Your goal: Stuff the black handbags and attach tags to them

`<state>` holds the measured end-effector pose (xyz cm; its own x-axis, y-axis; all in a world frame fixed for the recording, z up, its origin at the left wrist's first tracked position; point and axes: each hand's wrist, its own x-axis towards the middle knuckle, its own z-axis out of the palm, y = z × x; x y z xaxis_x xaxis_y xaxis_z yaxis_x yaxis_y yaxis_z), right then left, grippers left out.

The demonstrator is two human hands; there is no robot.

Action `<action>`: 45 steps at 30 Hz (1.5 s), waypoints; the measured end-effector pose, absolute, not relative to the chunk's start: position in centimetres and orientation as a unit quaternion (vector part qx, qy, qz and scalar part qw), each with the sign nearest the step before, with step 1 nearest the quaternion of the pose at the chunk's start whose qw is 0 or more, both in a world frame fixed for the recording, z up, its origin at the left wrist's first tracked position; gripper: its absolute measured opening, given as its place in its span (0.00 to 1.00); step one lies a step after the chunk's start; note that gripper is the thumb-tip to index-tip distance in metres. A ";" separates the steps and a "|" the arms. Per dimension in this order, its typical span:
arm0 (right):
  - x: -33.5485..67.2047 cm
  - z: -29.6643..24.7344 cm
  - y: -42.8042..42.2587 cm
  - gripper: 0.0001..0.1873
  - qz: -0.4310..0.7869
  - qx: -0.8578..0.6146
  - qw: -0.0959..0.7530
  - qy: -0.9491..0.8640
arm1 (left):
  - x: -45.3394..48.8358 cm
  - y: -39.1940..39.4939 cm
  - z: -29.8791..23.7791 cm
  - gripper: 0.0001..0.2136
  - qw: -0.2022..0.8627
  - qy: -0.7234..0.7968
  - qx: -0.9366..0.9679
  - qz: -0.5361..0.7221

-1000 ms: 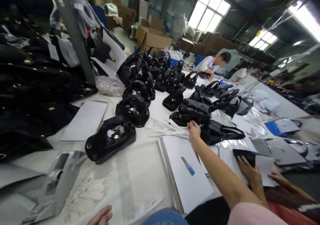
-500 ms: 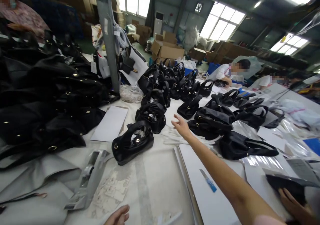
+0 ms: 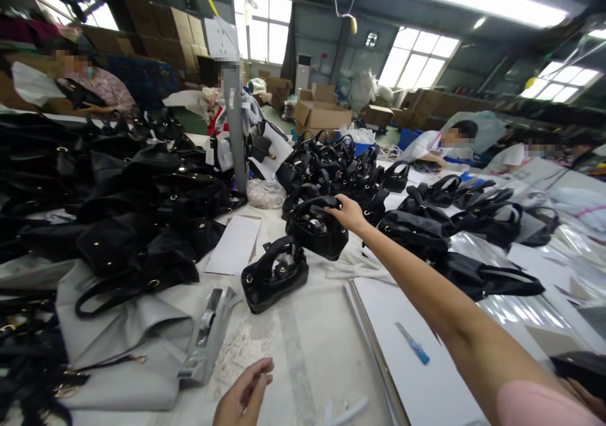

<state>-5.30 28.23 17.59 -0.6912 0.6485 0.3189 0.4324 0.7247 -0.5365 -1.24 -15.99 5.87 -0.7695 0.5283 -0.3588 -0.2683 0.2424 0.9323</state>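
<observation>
My right hand (image 3: 349, 215) is closed on the handle of a small black handbag (image 3: 322, 240), which hangs slightly tilted among the other bags. Just in front of it, another black handbag (image 3: 274, 281) stands on the pale tabletop, its handle up. My left hand (image 3: 249, 391) is low in the view over the table, fingers loosely stretched and holding nothing. Beside it lie several small pale cards (image 3: 237, 356) and a grey tape dispenser (image 3: 208, 334).
A large heap of black bags (image 3: 118, 192) fills the left. White boards (image 3: 407, 325) carry a blue-handled cutter (image 3: 413, 344). More bags (image 3: 421, 227) lie at right. A grey post (image 3: 234, 123) rises behind. A co-worker's hand (image 3: 584, 396) shows at the right edge; other people work farther back.
My right hand has reached forward and taken a handbag by its handle, raising it a little. More of my left hand shows. The camera view has shifted.
</observation>
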 end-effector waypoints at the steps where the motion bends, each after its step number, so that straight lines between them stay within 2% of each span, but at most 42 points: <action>1: -3.8 18.7 27.5 0.13 0.213 -0.292 0.259 -0.896 | -1.8 -15.7 6.4 0.24 0.338 0.714 0.108 0.604; 4: 0.9 21.7 24.6 0.13 0.214 -0.281 0.269 -0.896 | -3.1 -14.1 8.3 0.23 0.352 0.710 0.164 0.588; 7: 5.3 23.5 21.4 0.16 0.238 -0.293 0.271 -0.886 | -3.4 -11.2 10.5 0.20 0.323 0.701 0.232 0.593; 14: 13.4 23.9 14.9 0.17 0.385 -0.333 0.237 -0.828 | -1.7 -4.3 13.8 0.20 0.291 0.644 0.399 0.584; 17: 15.8 23.2 12.8 0.15 0.406 -0.331 0.196 -0.829 | -0.9 -3.7 13.8 0.20 0.264 0.653 0.493 0.511; 23: 18.2 20.5 11.1 0.10 0.419 -0.257 0.097 -0.866 | 2.6 -6.7 13.1 0.06 0.187 0.699 0.613 0.317; 26: 17.8 19.3 10.7 0.11 0.392 -0.222 0.081 -0.889 | 5.3 -8.0 12.2 0.05 0.174 0.707 0.638 0.249; 30: 15.9 17.5 10.4 0.18 0.334 -0.131 0.072 -0.931 | 8.4 -8.0 10.5 0.07 0.184 0.718 0.633 0.225; 33: 14.4 15.0 10.8 0.24 0.279 -0.092 0.058 -0.954 | 9.2 -8.1 9.9 0.10 0.245 0.681 0.639 0.260; 37: 14.3 12.0 10.5 0.29 0.276 -0.157 0.105 -0.942 | 7.7 -10.7 9.1 0.10 0.356 0.603 0.614 0.365; 39: 15.3 11.8 9.2 0.31 0.284 -0.198 0.152 -0.926 | 5.7 -13.0 7.7 0.11 0.391 0.624 0.535 0.415; 42: 17.5 12.8 5.9 0.26 0.296 -0.257 0.217 -0.894 | 1.5 -16.7 4.1 0.14 0.360 0.742 0.346 0.449; 45: 19.2 13.5 2.0 0.18 0.381 -0.250 0.197 -0.868 | -3.0 -19.1 0.5 0.14 0.243 0.865 0.275 0.343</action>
<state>19.25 2.04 13.52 -0.7976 0.5840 0.1512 0.2835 0.5841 -0.7605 -2.98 -19.08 0.50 -0.7313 0.6415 -0.2316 0.3082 0.6138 0.7268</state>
